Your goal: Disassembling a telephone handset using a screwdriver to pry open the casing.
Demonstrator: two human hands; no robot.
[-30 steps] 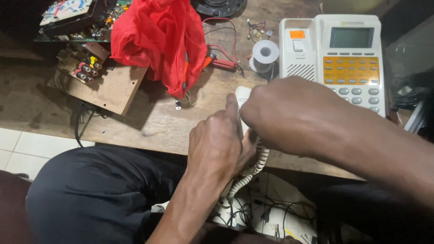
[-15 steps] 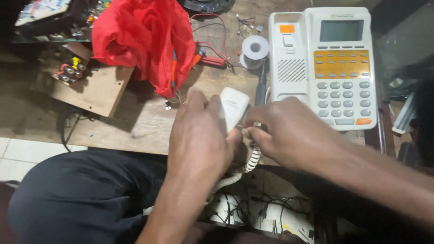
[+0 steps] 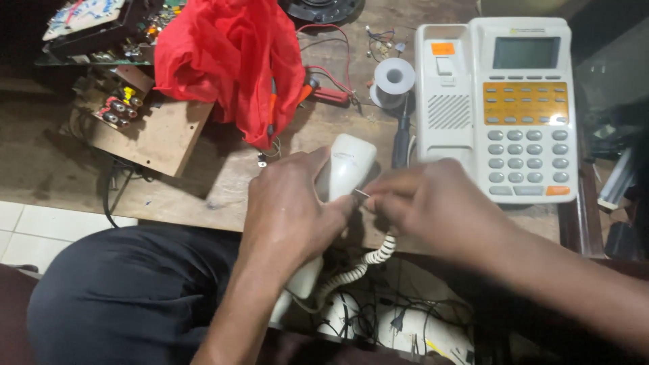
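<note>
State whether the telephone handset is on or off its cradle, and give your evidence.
Off. The left hand grips the white handset over the wooden table, beside the telephone base, whose cradle side lies bare.

This is a small electronics repair workshop, set up at a worn wooden bench (image 3: 203, 196) above a tiled floor (image 3: 40, 230). The bench is crowded with repair clutter: a bare circuit board (image 3: 81, 17), a wooden panel fitted with coloured sockets (image 3: 145, 125), a spool of solder wire (image 3: 394, 80), loose red leads (image 3: 324, 74), a dark-handled tool (image 3: 401, 142) and a crumpled red cloth (image 3: 233, 61). A white desk telephone (image 3: 500, 108) sits among them, and tangled cables and plugs (image 3: 378, 318) hang below the bench edge.
</note>
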